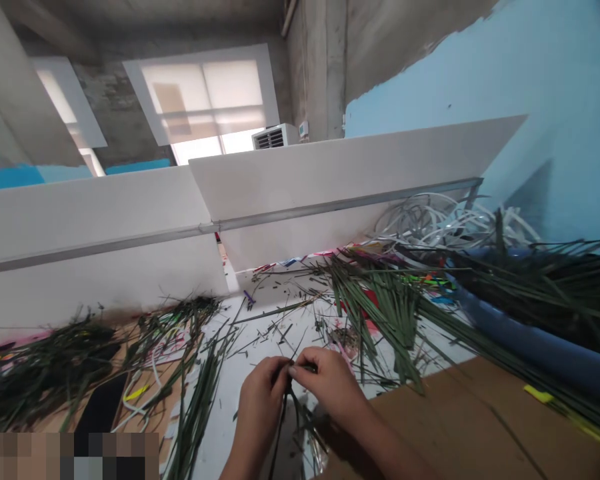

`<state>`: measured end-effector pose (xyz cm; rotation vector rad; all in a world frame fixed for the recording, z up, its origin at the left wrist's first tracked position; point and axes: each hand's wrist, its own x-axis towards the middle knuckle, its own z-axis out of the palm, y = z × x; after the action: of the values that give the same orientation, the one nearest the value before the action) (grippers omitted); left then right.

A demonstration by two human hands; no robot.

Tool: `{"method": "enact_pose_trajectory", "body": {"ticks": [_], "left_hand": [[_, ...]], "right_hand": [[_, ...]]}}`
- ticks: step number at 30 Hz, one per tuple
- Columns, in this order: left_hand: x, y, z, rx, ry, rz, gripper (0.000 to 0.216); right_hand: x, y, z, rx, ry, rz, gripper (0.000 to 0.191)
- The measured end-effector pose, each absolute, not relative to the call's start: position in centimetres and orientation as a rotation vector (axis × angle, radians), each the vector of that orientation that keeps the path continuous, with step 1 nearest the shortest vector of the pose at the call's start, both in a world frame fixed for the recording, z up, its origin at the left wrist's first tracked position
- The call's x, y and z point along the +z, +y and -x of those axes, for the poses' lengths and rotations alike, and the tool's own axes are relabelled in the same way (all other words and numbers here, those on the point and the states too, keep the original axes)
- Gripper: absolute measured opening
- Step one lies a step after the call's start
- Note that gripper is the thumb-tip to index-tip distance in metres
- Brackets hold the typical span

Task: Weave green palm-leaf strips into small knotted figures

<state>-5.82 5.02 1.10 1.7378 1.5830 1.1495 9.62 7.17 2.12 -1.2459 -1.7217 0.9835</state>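
Near the lower middle, my left hand (261, 393) and my right hand (330, 383) meet fingertip to fingertip, both closed in a pinch. Between them they grip dark green grass strands (303, 412), whose ends hang down below the fingers. My fingers hide the spot where the strands come together. To the left of my left hand lies a bundle of long green blades (200, 407). A fanned heap of similar green blades (397, 313) rests beyond my right hand. Short clippings (280, 327) are scattered over the white surface ahead of both hands.
A blue basin (510, 333) full of long blades stands at the right, by coiled white strips (440, 220). Brown cardboard (460, 413) covers the near right. A tangled dark green pile (55, 360) and a white cord (155, 380) lie left. White panels (300, 233) edge the back.
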Motion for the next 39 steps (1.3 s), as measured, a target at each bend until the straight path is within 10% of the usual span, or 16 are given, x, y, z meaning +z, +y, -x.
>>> {"method": "enact_pose_trajectory", "body": {"ticks": [39], "left_hand": [[2.7,4.6,5.1,1.361,1.322,-1.163,0.022]], "right_hand": [[2.6,7.3,-10.4,0.873,-1.783,1.030,0.016]]}}
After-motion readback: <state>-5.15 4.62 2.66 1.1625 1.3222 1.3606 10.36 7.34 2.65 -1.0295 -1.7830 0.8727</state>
